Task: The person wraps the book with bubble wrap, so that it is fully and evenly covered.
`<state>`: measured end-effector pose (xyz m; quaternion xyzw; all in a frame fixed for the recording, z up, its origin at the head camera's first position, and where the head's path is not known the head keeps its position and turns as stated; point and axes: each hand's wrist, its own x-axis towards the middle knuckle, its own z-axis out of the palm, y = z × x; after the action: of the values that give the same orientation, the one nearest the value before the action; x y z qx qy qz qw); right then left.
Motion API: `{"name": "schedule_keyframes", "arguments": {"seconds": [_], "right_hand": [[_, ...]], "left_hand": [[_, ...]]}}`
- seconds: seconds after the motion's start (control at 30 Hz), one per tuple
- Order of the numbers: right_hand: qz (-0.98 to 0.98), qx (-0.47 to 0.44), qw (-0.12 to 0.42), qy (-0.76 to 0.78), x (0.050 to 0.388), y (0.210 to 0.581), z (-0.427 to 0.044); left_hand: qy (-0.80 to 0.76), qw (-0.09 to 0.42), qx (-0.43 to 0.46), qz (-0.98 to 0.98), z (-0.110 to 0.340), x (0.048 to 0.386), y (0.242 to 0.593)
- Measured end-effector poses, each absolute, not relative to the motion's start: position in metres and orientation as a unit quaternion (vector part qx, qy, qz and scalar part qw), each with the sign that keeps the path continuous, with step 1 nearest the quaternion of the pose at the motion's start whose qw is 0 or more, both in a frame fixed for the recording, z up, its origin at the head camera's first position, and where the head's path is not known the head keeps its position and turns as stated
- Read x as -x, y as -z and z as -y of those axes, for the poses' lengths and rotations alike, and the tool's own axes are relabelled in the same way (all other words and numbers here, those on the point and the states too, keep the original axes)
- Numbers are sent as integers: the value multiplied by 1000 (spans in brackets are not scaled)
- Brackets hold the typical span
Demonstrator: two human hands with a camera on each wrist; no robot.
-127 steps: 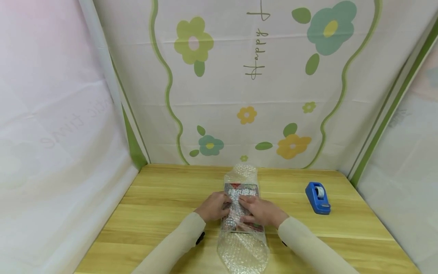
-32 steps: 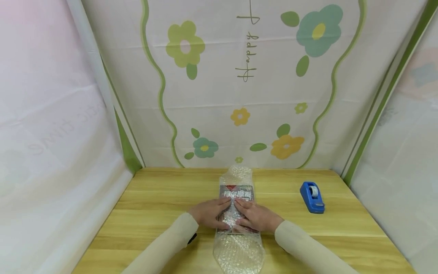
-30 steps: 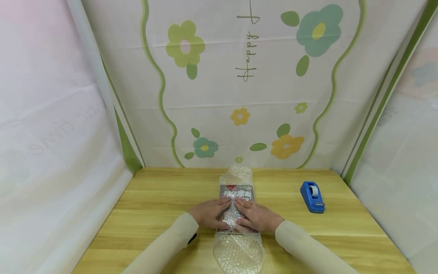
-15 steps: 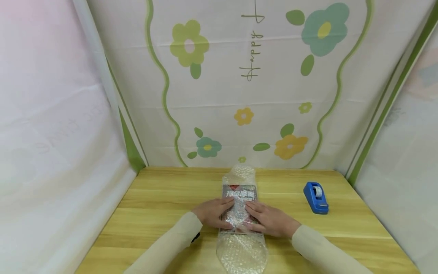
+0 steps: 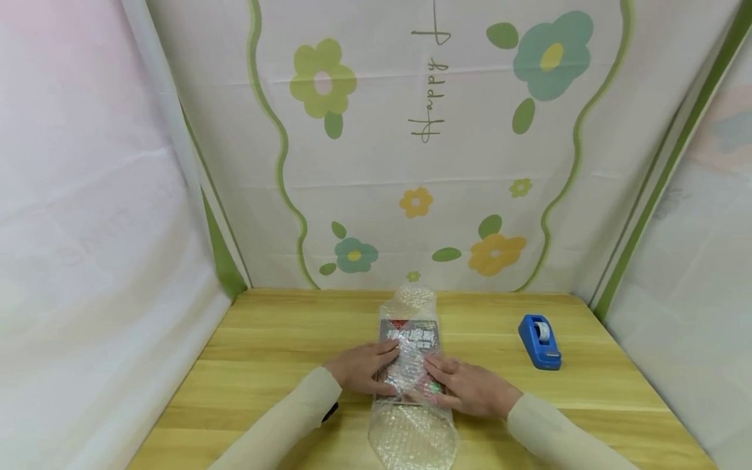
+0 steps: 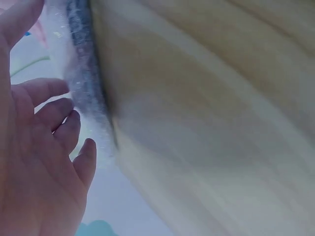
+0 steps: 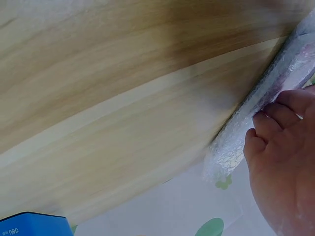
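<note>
A dark printed book or box [image 5: 409, 359] lies flat on the table inside clear bubble wrap [image 5: 413, 436], whose loose ends stick out at the far and near sides. On its left part rests the left hand [image 5: 361, 369], fingers extended, thumb near the lower edge. The right hand [image 5: 472, 386] touches the right part with its fingers laid on the wrap. In the left wrist view the left hand [image 6: 47, 142] is beside the wrapped edge [image 6: 86, 64]. The right wrist view has the right hand [image 7: 285, 142] against the wrapped side [image 7: 266, 93].
A blue tape dispenser [image 5: 540, 342] with a roll of clear tape stands on the wooden table [image 5: 282, 326] to the right; its corner [image 7: 37, 225] shows in the right wrist view. Flower-printed cloth [image 5: 376, 150] hangs behind the table, with pale cloth at both sides.
Since about a second ago, the right hand has slid to the right and slightly nearer, uncovering more of the printed cover. The left hand stays on the left part. The view has shifted slightly.
</note>
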<state>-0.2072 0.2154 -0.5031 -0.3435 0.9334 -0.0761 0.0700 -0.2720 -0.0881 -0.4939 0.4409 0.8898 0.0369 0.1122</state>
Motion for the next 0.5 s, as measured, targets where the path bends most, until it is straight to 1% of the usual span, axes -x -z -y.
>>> {"name": "schedule_keyframes", "arguments": {"seconds": [0.1, 0.2, 0.33, 0.5], "right_hand": [[-933, 345, 67, 78, 207, 503, -216], [-933, 349, 60, 71, 207, 502, -217], [-931, 354, 58, 64, 207, 501, -218], [-930, 355, 64, 65, 207, 502, -219]], "left_hand": [[-36, 89, -481, -871, 84, 271, 488], [-50, 82, -523, -847, 76, 271, 483], [-76, 109, -539, -832, 67, 270, 485], [-82, 122, -530, -835, 66, 272, 496]]}}
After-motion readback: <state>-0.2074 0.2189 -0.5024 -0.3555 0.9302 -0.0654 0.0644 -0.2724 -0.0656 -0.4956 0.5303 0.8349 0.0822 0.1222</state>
